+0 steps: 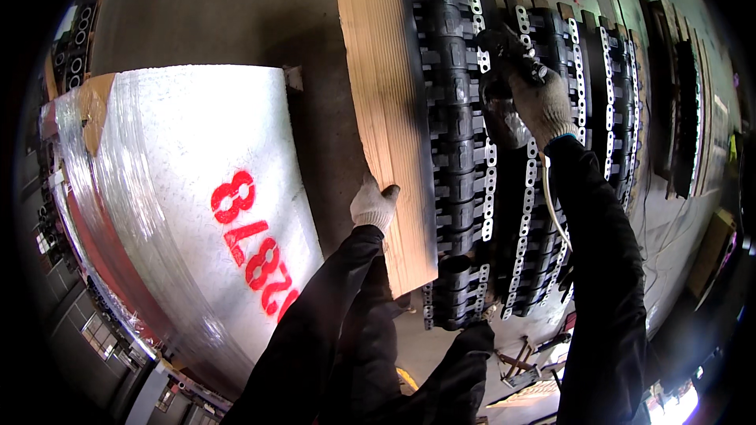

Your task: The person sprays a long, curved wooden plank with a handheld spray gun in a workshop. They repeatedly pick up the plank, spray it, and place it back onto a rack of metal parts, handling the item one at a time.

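A long pale wooden board is tilted up beside the black parts, with black darkening along its right edge. My left hand, in a light knit glove, grips the board's left edge low down, thumb on its face. In my gloved right hand is a black-smeared spray gun, with a pale hose trailing down from it. The gun is held over rows of black ribbed parts lined with silver perforated strips, to the right of the board. My right fingers are partly hidden by the gun.
At left lies a large white slab with red stencilled marks, its far side wrapped in clear film. More dark bars lie in rows at far right. A metal stand is near my legs at lower right.
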Motion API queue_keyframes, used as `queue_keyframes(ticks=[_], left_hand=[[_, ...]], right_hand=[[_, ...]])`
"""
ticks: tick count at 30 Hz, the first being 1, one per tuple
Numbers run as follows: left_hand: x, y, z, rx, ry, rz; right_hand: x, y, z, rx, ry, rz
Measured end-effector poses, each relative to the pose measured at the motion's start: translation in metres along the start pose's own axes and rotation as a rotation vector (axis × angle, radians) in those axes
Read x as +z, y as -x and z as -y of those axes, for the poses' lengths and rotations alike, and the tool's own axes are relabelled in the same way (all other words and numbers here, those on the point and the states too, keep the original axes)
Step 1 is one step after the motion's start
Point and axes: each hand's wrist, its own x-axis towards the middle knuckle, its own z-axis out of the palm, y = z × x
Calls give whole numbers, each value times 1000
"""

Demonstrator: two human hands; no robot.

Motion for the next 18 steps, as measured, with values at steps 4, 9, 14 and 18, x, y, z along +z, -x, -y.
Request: queue_keyframes(ticks=[4,9,14,18], left_hand=[[-4,1,-3,-7,-18,17],[-3,3,-2,7,-29,-11],[-8,3,-9,-53,-90,53],[-3,1,-4,-17,-74,26]], right_hand=[[-3,12,-5,-10,64,9],[-9,18,2,-81,-139,-18],[-16,23,-12,-66,12,19],[-14,35,-17,24,-94,50]])
